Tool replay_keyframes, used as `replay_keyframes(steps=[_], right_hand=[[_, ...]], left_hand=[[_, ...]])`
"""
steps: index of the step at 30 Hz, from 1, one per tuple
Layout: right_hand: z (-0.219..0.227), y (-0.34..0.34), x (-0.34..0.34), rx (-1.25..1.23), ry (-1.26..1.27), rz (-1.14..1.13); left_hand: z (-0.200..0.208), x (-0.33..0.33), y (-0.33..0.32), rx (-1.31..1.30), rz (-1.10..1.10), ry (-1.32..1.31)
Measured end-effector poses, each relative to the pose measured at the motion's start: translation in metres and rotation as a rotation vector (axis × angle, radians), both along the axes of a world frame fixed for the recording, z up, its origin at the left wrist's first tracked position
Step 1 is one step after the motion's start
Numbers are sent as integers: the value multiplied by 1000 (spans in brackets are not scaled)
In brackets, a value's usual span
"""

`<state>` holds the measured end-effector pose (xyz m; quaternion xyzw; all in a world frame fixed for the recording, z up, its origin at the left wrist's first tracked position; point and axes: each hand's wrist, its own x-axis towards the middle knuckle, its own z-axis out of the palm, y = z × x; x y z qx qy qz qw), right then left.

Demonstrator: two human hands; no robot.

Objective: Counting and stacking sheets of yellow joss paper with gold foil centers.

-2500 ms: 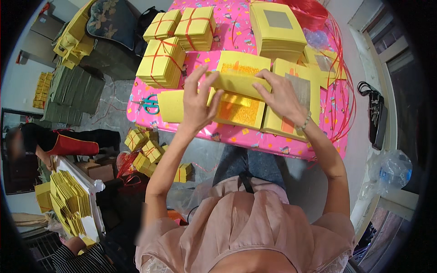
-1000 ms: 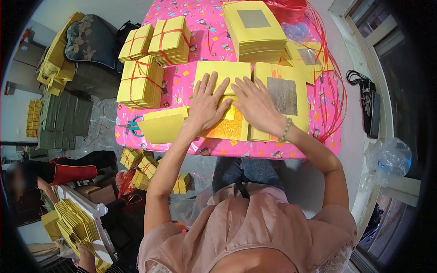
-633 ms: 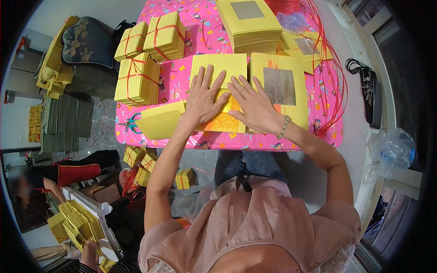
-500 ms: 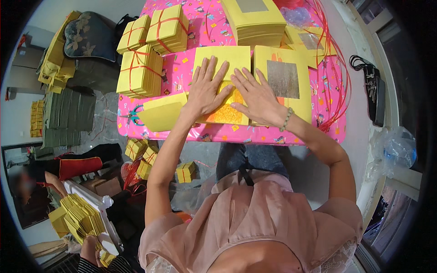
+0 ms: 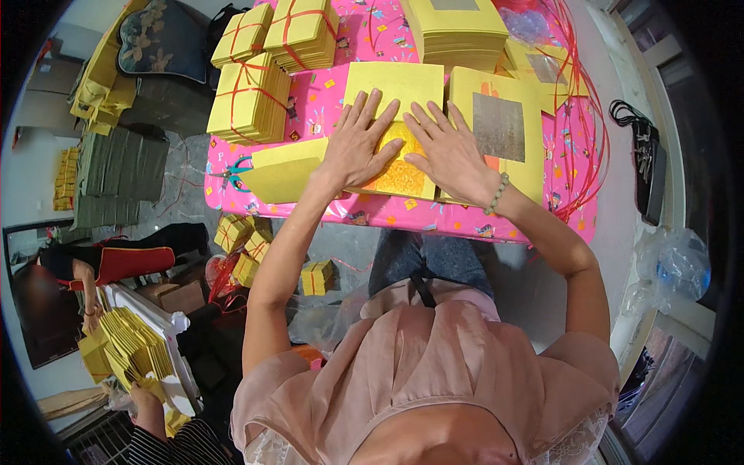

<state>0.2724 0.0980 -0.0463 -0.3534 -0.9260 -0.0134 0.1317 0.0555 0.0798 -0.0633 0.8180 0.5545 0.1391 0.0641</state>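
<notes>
A yellow paper sheet (image 5: 411, 81) with a shiny gold-orange patch (image 5: 401, 175) lies before me near the table's front edge. My left hand (image 5: 361, 144) presses flat on its left part, fingers stretched out. My right hand (image 5: 456, 159), with a beaded bracelet at the wrist, rests flat across the sheet's right side, fingers apart. The hands cover parts of the patch, and neither grips anything. Right beside it lies yellow paper with a silver-grey square (image 5: 497, 128). On the left are a folded yellow paper (image 5: 288, 172) and teal-handled scissors (image 5: 239, 172).
Yellow paper bundles (image 5: 246, 101) tied with red string stand at the table's back left. A tall yellow paper stack (image 5: 457, 39) is at the back. Red strings (image 5: 577, 132) trail down the right side. At lower left, other people handle yellow papers (image 5: 139, 345).
The whole view has shifted slightly, with the table now higher in it. My hands stay flat on the sheet, the left slightly nearer me. At lower left, another person's hand has reached the yellow papers.
</notes>
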Motion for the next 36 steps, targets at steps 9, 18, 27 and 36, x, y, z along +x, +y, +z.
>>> replay_keyframes(steps=[9, 18, 27, 36], right_hand=[[12, 34, -7, -75, 205, 16], [5, 58, -2, 176, 275, 133], [46, 37, -11, 442, 311, 230], [78, -20, -41, 93, 560, 309]], left_hand=[[6, -7, 6, 2, -7, -252], [23, 28, -6, -53, 432, -961], [34, 48, 25, -127, 467, -1728], [113, -48, -96, 422, 425, -1762]])
